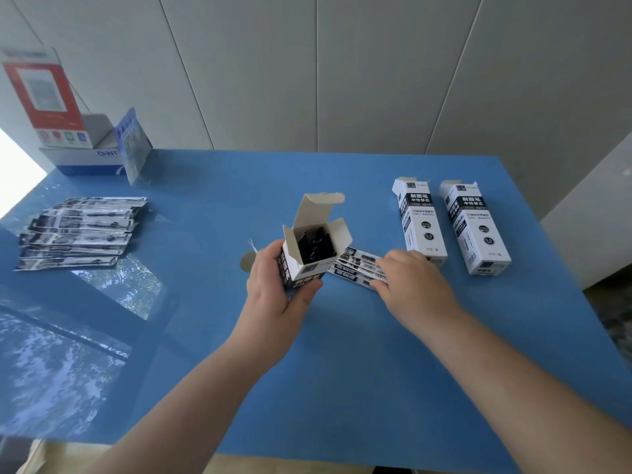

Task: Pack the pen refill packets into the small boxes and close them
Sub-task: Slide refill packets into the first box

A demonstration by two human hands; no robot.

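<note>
Both hands busy: left hand grips open box; right hand pinches packets.

Right hand covers near ends of refill packets; open box contents dark, indistinct
</note>
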